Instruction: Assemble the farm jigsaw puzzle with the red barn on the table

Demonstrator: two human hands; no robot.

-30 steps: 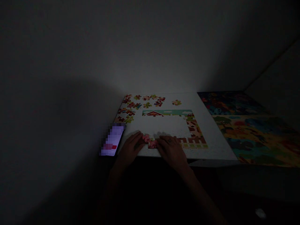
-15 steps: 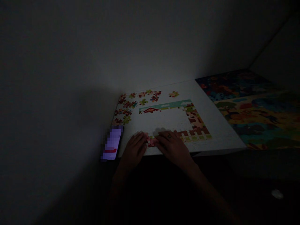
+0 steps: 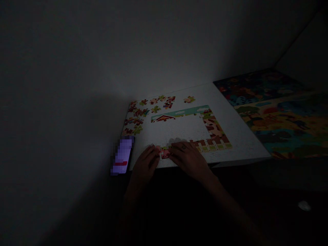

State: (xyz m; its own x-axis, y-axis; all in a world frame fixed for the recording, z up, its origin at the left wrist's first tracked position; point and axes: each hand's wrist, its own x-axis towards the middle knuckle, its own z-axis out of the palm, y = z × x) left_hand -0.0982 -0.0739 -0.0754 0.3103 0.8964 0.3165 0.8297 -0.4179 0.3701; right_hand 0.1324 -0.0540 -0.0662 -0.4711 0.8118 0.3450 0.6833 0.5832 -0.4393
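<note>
A: Hands first?

B: Left hand (image 3: 145,163), fingers curled, tips on a pink jigsaw piece (image 3: 157,149) by the near edge. Right hand (image 3: 189,158) bent over a red-pink piece (image 3: 165,154) just right of it. Pinching or only pressing: cannot tell, too dark.

A: Joined to the rest?

B: Right hand hides that stretch. Beyond it, the fence strip (image 3: 216,146) runs right along the near side, meeting the cow-patterned right side (image 3: 212,127). The sky-and-barn strip (image 3: 180,113) closes the far side.

A: So, how far along?

B: Partway, I judge. Far and right borders look joined, near one at least in part. No left border; white tabletop (image 3: 179,130) shows through the middle.

A: Left over?

B: Loose pieces (image 3: 138,112) clustered far left, overlapping; count unclear. One lone piece (image 3: 189,99) beyond the sky strip.

A: Outer surroundings?

B: Lit phone (image 3: 123,155) at near left. Off right, a dark picture (image 3: 258,86), far; a tree-and-animal picture (image 3: 279,119), nearer.
</note>
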